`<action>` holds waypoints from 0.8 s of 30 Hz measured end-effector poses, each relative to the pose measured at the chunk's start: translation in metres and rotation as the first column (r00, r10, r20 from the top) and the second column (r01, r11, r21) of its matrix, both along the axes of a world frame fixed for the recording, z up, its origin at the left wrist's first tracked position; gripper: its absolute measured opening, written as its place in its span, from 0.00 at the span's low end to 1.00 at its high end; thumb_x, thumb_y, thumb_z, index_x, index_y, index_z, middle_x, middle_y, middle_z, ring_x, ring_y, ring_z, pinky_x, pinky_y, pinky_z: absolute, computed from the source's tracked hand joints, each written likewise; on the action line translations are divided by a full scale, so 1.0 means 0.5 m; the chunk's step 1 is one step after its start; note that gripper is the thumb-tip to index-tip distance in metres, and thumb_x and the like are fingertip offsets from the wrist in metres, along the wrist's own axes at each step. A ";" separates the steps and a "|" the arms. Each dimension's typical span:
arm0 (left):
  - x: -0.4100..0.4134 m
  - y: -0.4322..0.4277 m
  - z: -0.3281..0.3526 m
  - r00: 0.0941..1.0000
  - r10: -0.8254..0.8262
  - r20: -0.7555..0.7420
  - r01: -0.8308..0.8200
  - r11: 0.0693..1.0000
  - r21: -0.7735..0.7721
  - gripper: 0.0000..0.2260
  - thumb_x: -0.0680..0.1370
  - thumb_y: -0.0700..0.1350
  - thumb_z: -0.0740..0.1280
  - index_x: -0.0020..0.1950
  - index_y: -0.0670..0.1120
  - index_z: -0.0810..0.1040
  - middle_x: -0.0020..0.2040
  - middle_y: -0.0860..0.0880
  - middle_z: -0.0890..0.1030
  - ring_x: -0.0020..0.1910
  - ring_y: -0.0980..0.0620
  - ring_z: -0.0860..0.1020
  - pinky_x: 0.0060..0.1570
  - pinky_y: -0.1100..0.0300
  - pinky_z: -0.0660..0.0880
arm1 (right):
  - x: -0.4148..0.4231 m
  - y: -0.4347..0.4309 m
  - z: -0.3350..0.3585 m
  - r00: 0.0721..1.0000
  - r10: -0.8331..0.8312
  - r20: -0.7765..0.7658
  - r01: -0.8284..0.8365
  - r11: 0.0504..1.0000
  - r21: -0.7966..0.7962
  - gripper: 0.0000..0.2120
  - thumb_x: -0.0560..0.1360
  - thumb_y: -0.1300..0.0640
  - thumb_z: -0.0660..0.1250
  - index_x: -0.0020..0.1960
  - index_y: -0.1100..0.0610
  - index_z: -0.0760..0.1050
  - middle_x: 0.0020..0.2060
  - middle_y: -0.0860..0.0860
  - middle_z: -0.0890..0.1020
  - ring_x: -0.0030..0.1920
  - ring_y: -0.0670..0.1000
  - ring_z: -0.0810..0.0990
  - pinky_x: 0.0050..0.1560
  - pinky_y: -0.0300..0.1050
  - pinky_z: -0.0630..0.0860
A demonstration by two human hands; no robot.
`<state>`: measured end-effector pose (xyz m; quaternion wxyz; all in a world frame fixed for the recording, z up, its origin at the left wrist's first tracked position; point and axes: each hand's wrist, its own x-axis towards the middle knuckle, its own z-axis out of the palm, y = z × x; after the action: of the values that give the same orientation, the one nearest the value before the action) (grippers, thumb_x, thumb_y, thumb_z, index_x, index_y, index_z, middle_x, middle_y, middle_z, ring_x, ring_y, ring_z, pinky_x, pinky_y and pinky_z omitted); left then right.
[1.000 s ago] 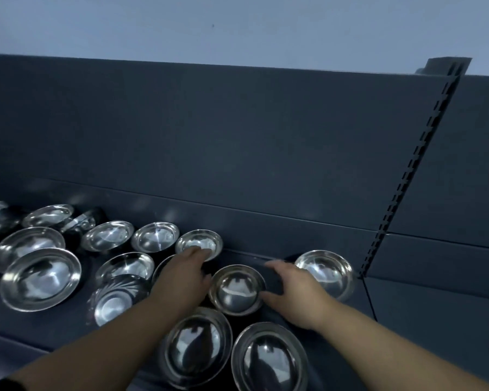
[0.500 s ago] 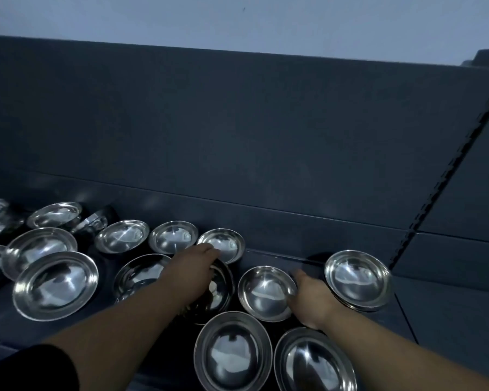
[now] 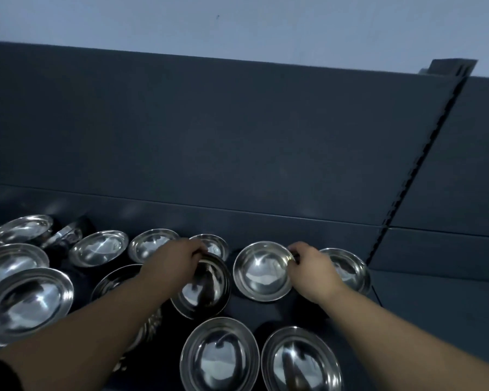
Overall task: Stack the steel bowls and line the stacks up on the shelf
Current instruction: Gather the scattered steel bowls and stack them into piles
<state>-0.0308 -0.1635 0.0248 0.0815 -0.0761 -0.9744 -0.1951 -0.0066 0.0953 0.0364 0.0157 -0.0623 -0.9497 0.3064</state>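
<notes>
Left hand [image 3: 178, 261] now grips a tipped dark bowl [image 3: 206, 292]; right hand [image 3: 312, 270] pinches the bright bowl [image 3: 261, 273]. Stacking seems next.

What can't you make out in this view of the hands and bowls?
Head view: the left hand hides its own fingertips on the dark tilted bowl.
The left forearm covers most of the bowl beneath it.
The right hand, gripping the shiny bowl, covers part of the rightmost bowl.
The bottom edge cuts off the two nearest bowls.
</notes>
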 end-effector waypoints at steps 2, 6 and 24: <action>0.000 0.003 0.012 0.999 0.040 0.001 -0.040 0.995 0.090 0.10 0.78 0.45 0.63 0.55 0.54 0.80 0.52 0.52 0.83 0.51 0.52 0.79 0.46 0.62 0.70 | -0.001 0.022 0.028 0.999 -0.027 -0.041 0.027 1.000 -0.015 0.15 0.77 0.57 0.61 0.62 0.52 0.75 0.55 0.52 0.83 0.55 0.54 0.80 0.49 0.38 0.69; 0.001 0.030 0.030 0.995 0.102 0.019 -0.103 0.962 0.254 0.07 0.77 0.47 0.66 0.53 0.53 0.82 0.48 0.55 0.84 0.45 0.56 0.78 0.46 0.62 0.71 | -0.002 0.092 0.082 0.988 -0.115 -0.105 0.104 0.989 -0.103 0.10 0.77 0.57 0.61 0.56 0.51 0.77 0.49 0.51 0.83 0.42 0.52 0.83 0.42 0.39 0.77; 0.020 0.176 -0.048 0.899 0.244 0.363 -0.392 0.818 0.421 0.11 0.71 0.50 0.66 0.42 0.44 0.83 0.43 0.42 0.85 0.45 0.42 0.83 0.50 0.47 0.80 | 0.029 0.266 0.021 0.970 -0.243 -0.013 0.229 0.930 -0.287 0.06 0.75 0.50 0.65 0.50 0.50 0.76 0.43 0.49 0.81 0.41 0.54 0.83 0.44 0.54 0.83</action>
<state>-0.0210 -0.0754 0.0007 -0.0153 0.1421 -0.8938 -0.4251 0.0077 0.2283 0.0469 0.0663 -0.1700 -0.8809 0.4367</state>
